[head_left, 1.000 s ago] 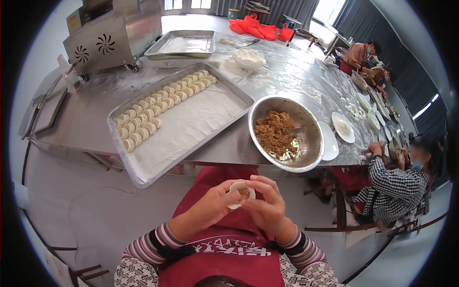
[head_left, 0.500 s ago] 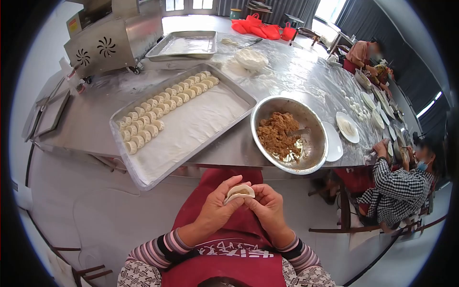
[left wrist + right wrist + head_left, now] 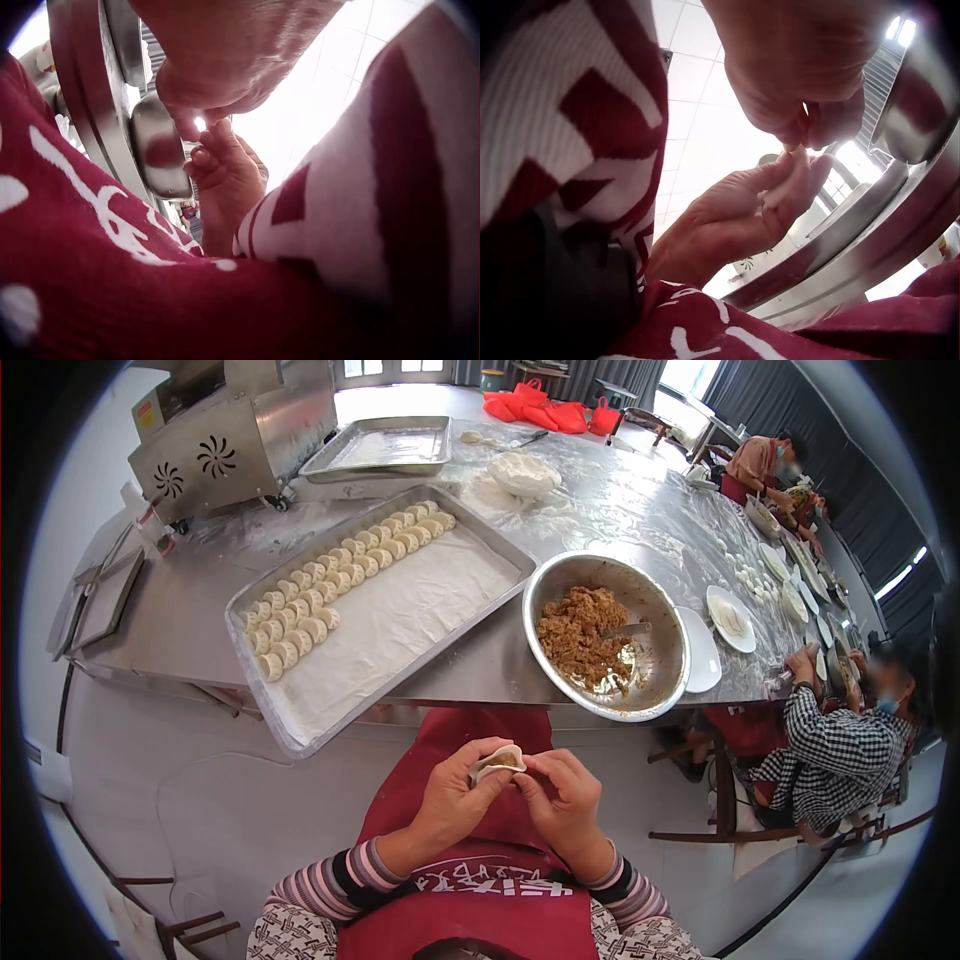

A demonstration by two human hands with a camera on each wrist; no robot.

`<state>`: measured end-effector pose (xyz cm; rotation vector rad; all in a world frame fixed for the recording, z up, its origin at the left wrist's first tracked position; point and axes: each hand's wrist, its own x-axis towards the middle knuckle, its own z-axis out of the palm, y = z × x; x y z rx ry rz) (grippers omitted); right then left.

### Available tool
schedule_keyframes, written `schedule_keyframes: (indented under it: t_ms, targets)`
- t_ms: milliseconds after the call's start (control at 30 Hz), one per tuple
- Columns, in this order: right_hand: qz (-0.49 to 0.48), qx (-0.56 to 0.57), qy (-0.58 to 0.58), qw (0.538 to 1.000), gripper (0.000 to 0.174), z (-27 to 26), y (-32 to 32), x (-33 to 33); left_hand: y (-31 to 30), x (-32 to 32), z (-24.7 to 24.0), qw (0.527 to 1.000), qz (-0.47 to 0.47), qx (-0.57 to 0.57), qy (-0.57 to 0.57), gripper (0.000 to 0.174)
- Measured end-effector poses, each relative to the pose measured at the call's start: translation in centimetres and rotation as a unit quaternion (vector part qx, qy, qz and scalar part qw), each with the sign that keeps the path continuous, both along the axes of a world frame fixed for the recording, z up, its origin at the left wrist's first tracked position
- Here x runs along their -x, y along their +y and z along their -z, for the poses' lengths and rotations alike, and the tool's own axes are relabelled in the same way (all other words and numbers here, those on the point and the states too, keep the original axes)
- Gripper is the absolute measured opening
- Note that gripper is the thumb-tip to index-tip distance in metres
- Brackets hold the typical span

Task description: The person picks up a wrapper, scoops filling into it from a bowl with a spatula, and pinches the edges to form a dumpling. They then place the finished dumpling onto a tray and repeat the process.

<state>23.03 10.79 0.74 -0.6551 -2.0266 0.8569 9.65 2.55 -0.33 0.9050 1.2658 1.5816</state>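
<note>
A half-folded dumpling [image 3: 497, 762], its brown filling showing between the pale wrapper's edges, is held in front of the apron. My left hand [image 3: 452, 796] cradles it from the left, thumb against the near side. My right hand [image 3: 566, 802] pinches the wrapper's right end between thumb and fingertips. From below, the right wrist view has the left hand [image 3: 739, 206] curled around the dumpling, with the right hand [image 3: 799, 67] meeting it from above. Past the hands stands a steel bowl [image 3: 660, 660] of brown filling [image 3: 583, 630] with a utensil in it.
A large tray [image 3: 400, 660] with rows of finished dumplings [image 3: 300, 622] lies at the left on the steel table [image 3: 460, 678]. White plates [image 3: 700, 652] stand right of the bowl. Farther back are a flour bowl [image 3: 523, 474], another tray [image 3: 380, 445] and a machine [image 3: 215, 455]. People work at the right.
The wrapper was more open, with the left thumb over the filling; it is now partly folded. My right hand has come down from raised fingers to a pinch at its right end.
</note>
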Motion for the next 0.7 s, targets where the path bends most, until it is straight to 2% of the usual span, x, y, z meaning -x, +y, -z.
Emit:
schedule_keyframes:
  t_ms: [67,267,367,467,700]
  targets:
    - [0.011,-0.085,-0.011,0.996,0.018,0.3,0.0,0.0,0.1,-0.1,0.3,1.0,-0.001,0.009,0.009,0.031]
    - [0.026,-0.051,0.026,0.998,0.014,1.0,0.1,-0.2,-0.1,-0.3,0.2,0.998,0.025,-0.007,0.062,0.038]
    - [0.019,-0.052,0.057,0.997,0.015,1.2,0.3,0.1,-0.1,-0.3,0.2,0.997,0.012,-0.021,0.076,0.038]
    - [0.025,-0.045,0.025,0.998,0.017,0.5,0.2,0.1,0.0,-0.5,0.5,0.997,0.011,-0.037,0.072,0.037]
    - [-0.002,-0.056,0.041,0.998,0.019,1.2,0.2,0.1,0.1,-0.1,1.1,0.992,0.014,-0.063,0.112,0.031]
